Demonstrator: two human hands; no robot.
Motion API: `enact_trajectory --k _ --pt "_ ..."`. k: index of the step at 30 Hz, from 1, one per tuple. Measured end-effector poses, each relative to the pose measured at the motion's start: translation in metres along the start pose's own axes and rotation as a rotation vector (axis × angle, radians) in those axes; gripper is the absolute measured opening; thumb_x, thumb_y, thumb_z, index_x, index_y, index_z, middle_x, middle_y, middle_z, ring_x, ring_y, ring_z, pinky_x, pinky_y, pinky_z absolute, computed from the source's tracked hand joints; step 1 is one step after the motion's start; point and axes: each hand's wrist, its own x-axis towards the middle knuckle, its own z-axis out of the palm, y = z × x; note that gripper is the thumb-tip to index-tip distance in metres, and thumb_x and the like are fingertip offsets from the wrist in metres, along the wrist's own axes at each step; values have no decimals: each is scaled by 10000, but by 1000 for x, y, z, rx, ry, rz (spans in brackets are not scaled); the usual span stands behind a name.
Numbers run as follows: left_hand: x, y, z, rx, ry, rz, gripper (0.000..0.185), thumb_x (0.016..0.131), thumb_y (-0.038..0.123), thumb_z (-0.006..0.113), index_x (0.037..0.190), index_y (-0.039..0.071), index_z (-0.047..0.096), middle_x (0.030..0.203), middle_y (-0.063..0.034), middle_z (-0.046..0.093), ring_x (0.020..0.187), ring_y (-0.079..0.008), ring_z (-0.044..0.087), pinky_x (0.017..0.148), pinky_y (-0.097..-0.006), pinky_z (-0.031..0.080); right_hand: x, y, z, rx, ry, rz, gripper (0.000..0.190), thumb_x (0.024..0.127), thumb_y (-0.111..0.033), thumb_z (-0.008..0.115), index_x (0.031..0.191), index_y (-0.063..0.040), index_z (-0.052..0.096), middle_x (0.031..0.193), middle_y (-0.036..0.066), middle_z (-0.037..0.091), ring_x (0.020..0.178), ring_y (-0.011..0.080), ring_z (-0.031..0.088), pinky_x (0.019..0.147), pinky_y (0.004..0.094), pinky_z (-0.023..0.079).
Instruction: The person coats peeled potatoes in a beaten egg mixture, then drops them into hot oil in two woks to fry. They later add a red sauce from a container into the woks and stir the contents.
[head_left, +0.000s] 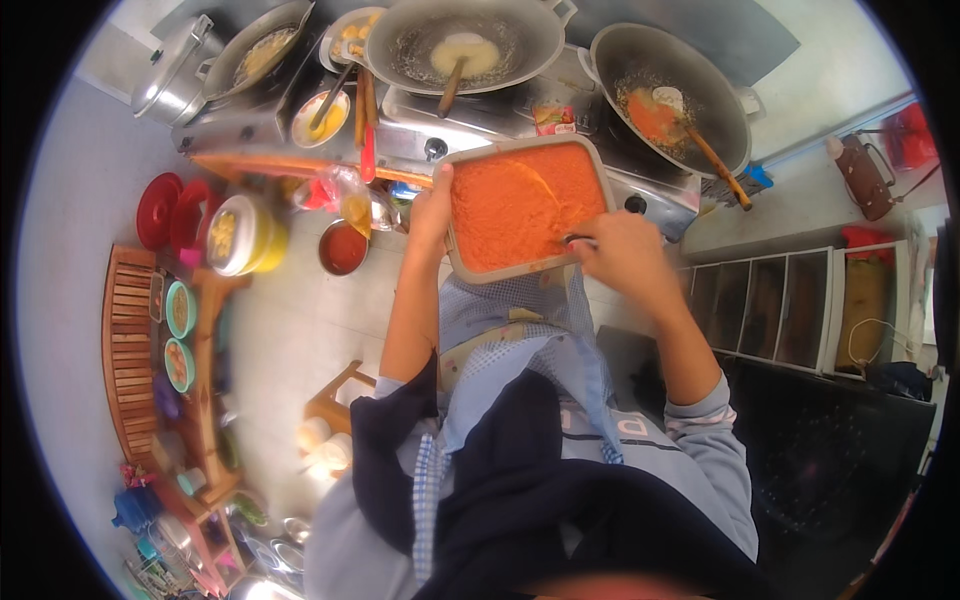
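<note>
A rectangular beige container, filled with orange-red paste, is held in front of my body, slightly tilted. My left hand grips its left rim, thumb on top. At the lower right corner, my right hand is closed on a utensil; its far end is hidden in the paste or by my fingers, so its kind is unclear. Beyond the container, to the right, a large wok holds orange paste and a wooden-handled spatula. Between the woks lies a red sachet.
Two more woks, one in the middle and one tilted at left, sit on the stoves. A bowl of yellow liquid stands near the stove edge. Below left are a pot of red sauce, a yellow bucket and a wooden bench.
</note>
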Motion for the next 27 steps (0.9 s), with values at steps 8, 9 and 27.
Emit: enact_trajectory --k 8,9,27 --pt "-4 2 0 -46 14 -29 744 957 494 587 1218 -201 541 1133 -187 653 1012 -215 641 837 -314 516 7 -8 -1 -53 -78 -175 183 840 -258 675 886 -102 760 769 158 690 789 326 676 718 443 527" --pt "-3 3 0 -28 15 -15 747 957 496 586 1220 -201 540 1137 -189 651 1012 -215 642 835 -314 517 8 -9 0 -42 -14 -62 185 837 -259 678 881 -98 759 763 157 688 788 325 676 720 443 526" --pt "3 0 -2 -2 -6 -3 787 948 518 594 1244 -208 523 1167 -205 641 1042 -227 629 849 -318 506 7 -7 3 -59 -56 -64 187 832 -255 677 931 -121 762 804 146 697 801 330 679 714 439 529"
